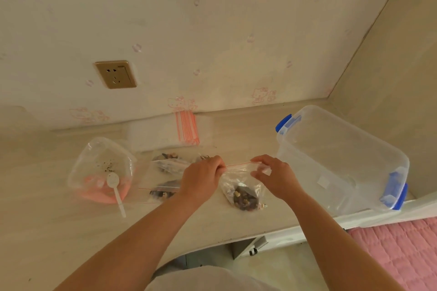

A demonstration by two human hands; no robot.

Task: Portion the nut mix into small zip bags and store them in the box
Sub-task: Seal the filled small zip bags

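Nut bags and storage box on the counter

A clear zip bag (241, 186) of nuts is held upright by its red strip; two filled bags (165, 192) lie left; the clear blue-latched box (343, 160) stands right, tilted.

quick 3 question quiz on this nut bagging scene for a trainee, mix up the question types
1. True or false: the box already holds filled bags.
2. What do the left hand and right hand both pinch? A) the spoon B) the top of a zip bag C) the box lid
3. Fill in: the white spoon lies on the big ____ to the left.

Key: 1 false, the box looks empty. 2 B. 3 bag.
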